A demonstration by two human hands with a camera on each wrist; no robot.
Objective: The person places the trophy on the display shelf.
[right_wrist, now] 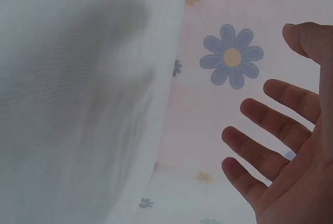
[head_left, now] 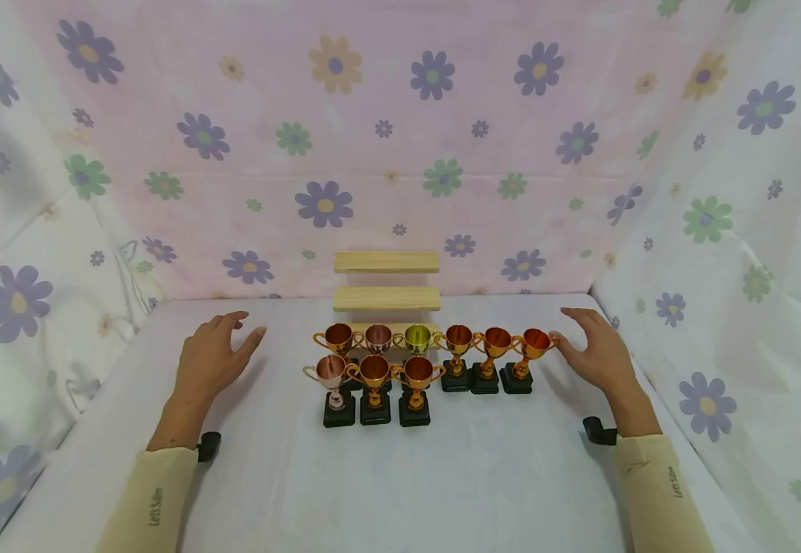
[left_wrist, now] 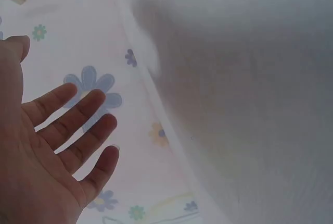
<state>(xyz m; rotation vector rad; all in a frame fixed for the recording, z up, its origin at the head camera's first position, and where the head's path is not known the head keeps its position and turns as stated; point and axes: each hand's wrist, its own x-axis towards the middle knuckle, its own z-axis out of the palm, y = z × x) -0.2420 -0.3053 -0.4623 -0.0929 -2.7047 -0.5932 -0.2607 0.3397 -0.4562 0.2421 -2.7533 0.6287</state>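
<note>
Several small trophy cups on black bases stand upright in two rows at mid-table. In the front row are a pale pink-gold trophy (head_left: 331, 372) and two golden ones, including the gold trophy (head_left: 417, 374) at its right end. The back row ends at the right with an orange-gold trophy (head_left: 533, 344). My left hand (head_left: 213, 353) is held left of the trophies, fingers loosely extended and holding nothing. To their right is my right hand (head_left: 597, 353), fingers spread; its thumb tip appears close to the end trophy's handle, and I cannot tell whether they touch.
Behind the trophies stands a stepped wooden rack; its upper boards (head_left: 386, 262) show, while the lowest is partly hidden by the cups. A white cloth covers the table (head_left: 511, 476). Flower-printed curtains (head_left: 400, 153) enclose the back and both sides.
</note>
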